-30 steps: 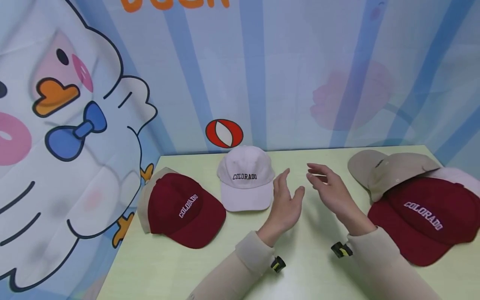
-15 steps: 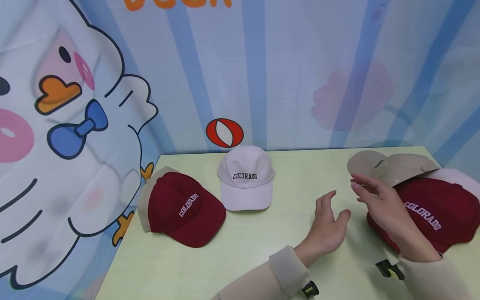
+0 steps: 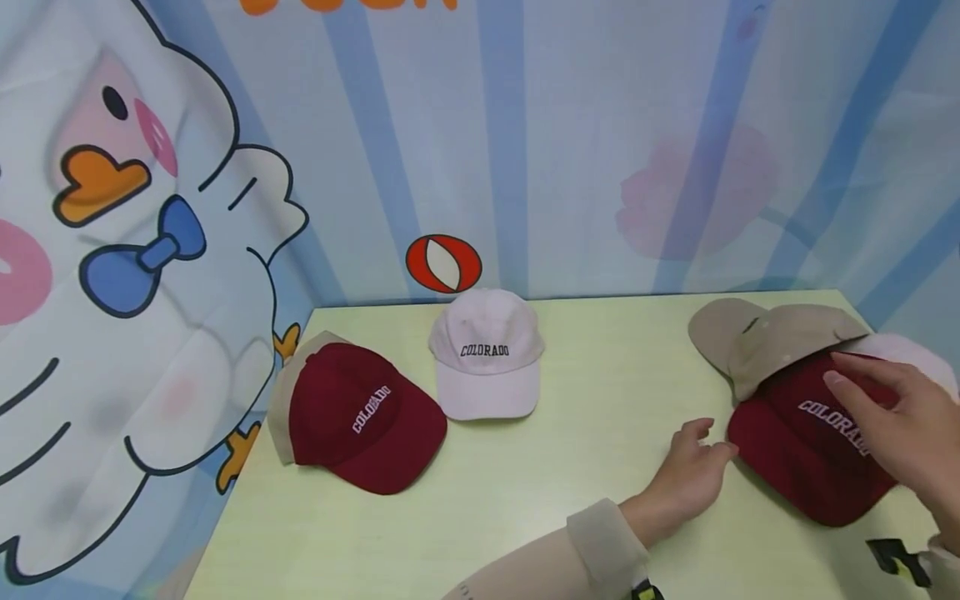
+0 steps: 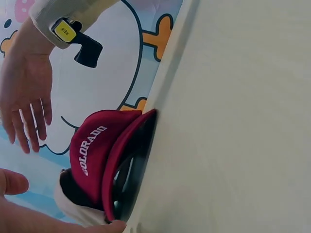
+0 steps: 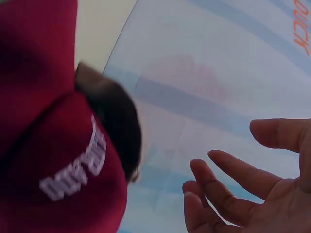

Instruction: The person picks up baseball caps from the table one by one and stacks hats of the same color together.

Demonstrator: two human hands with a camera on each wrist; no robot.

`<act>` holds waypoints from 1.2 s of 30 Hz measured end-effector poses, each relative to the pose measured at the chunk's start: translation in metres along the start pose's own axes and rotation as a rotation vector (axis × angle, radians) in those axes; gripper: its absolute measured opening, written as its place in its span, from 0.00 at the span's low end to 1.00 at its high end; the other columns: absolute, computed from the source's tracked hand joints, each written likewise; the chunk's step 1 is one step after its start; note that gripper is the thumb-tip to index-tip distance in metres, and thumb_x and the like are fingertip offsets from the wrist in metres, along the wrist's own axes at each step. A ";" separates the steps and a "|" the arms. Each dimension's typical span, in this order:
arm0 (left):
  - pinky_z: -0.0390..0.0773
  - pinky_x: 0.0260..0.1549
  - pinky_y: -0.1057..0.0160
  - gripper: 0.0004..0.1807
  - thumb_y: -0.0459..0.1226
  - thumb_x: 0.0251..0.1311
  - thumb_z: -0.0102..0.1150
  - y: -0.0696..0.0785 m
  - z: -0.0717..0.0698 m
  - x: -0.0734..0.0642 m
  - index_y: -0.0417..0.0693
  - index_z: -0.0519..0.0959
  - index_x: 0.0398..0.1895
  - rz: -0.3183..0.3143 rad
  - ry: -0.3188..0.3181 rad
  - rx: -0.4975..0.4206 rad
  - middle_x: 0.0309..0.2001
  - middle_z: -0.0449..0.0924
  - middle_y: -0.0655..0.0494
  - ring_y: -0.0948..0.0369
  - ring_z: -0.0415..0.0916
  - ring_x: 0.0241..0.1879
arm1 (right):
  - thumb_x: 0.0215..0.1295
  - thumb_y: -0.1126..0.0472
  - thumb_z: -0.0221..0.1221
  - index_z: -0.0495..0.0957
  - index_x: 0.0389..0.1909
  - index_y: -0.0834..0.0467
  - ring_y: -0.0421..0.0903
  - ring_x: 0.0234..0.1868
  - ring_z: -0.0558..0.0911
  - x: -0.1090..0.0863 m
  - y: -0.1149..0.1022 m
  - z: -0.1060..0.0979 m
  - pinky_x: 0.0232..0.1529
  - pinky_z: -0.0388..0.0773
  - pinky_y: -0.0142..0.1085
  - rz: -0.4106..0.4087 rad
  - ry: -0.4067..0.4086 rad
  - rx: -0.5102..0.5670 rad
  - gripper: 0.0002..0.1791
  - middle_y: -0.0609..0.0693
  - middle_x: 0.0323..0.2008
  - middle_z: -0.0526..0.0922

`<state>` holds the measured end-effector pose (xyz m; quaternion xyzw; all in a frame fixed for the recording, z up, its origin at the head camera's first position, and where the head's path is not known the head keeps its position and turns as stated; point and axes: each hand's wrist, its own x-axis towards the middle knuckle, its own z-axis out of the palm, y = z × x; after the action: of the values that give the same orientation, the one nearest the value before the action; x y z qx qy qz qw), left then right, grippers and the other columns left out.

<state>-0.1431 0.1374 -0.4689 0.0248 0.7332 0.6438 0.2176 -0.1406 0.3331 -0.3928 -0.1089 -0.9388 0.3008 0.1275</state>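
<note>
At the right of the table lies a pile of caps: a dark red cap (image 3: 813,454) lettered COLORADO, a beige cap (image 3: 787,333) behind it, and a partly covered white cap (image 3: 911,358). My right hand (image 3: 903,417) hovers over the red cap, fingers bent loosely, holding nothing; the right wrist view shows this hand (image 5: 252,194) apart from the cap. Just left of that pile, my left hand (image 3: 682,479) holds nothing, its fingers loosely bent near the red brim. In the left wrist view, a red cap (image 4: 90,150) stands close to the left fingertips.
On the left of the pale table (image 3: 375,542) another red cap (image 3: 367,421) covers part of a beige cap (image 3: 281,408). A white COLORADO cap (image 3: 487,354) sits at the back. A printed cloth backdrop (image 3: 577,167) rises behind the table.
Both hands have moved right, away from the white cap at the back. The right hand is now above the right pile, and the left hand has come up beside it.
</note>
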 end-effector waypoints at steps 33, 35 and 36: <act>0.70 0.65 0.31 0.25 0.35 0.71 0.51 -0.020 0.020 0.019 0.42 0.66 0.70 -0.176 -0.204 -0.667 0.58 0.73 0.46 0.38 0.74 0.65 | 0.75 0.46 0.56 0.49 0.80 0.67 0.78 0.60 0.68 0.090 0.233 0.049 0.51 0.74 0.68 0.106 0.100 -0.071 0.46 0.81 0.66 0.62; 0.70 0.65 0.32 0.24 0.36 0.71 0.52 -0.020 0.020 0.018 0.41 0.67 0.68 -0.170 -0.201 -0.676 0.57 0.73 0.44 0.36 0.74 0.65 | 0.74 0.45 0.57 0.48 0.80 0.70 0.78 0.59 0.69 0.089 0.231 0.047 0.49 0.75 0.68 0.112 0.089 -0.066 0.48 0.82 0.64 0.63; 0.70 0.65 0.32 0.23 0.36 0.71 0.52 -0.019 0.020 0.019 0.41 0.67 0.67 -0.170 -0.201 -0.682 0.57 0.73 0.43 0.36 0.74 0.65 | 0.74 0.44 0.57 0.48 0.80 0.70 0.78 0.59 0.69 0.089 0.230 0.046 0.50 0.75 0.68 0.126 0.081 -0.063 0.49 0.82 0.64 0.63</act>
<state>-0.1481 0.1590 -0.4941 -0.0469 0.4506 0.8253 0.3372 -0.2095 0.5162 -0.5494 -0.1837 -0.9332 0.2738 0.1430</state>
